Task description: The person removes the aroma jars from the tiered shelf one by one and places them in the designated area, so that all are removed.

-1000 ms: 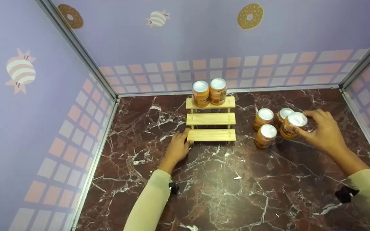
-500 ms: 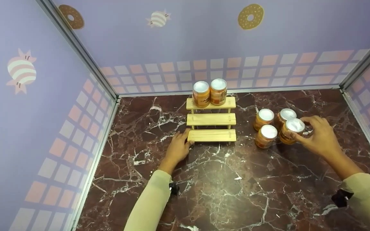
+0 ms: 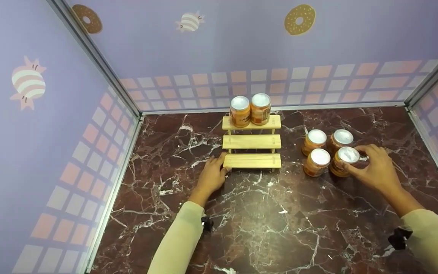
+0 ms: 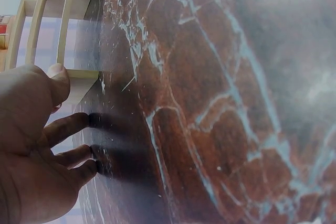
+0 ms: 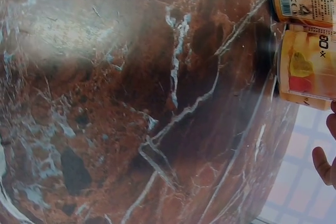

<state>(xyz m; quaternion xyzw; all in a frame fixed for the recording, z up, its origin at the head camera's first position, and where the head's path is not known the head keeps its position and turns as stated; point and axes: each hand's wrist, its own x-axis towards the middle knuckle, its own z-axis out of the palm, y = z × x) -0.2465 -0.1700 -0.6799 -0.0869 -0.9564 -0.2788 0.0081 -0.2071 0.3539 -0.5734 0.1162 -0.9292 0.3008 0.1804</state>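
My left hand (image 3: 210, 177) grips the left end of the lowest step of a pale wooden three-step stand (image 3: 252, 161). In the left wrist view its thumb (image 4: 59, 83) lies against the step's edge, and the other fingers reach down to the tabletop. My right hand (image 3: 378, 169) holds an orange-labelled jar (image 3: 340, 167) with a white top between thumb and fingers, at the front right of a cluster. In the right wrist view that jar (image 5: 307, 66) appears upright beside another, only partly in frame. Two similar jars (image 3: 240, 114) stand side by side on the top step.
Next to the held jar stand three more like it: a front-left jar (image 3: 316, 163), a back-left jar (image 3: 314, 142) and a back-right jar (image 3: 341, 140). The brown marble-patterned tabletop (image 3: 264, 228) is bounded by lilac printed panels (image 3: 242, 45).
My right hand has brought the jar down and toward me, from overlapping the back-right jar to a place in front of it. The left hand stays at the stand.
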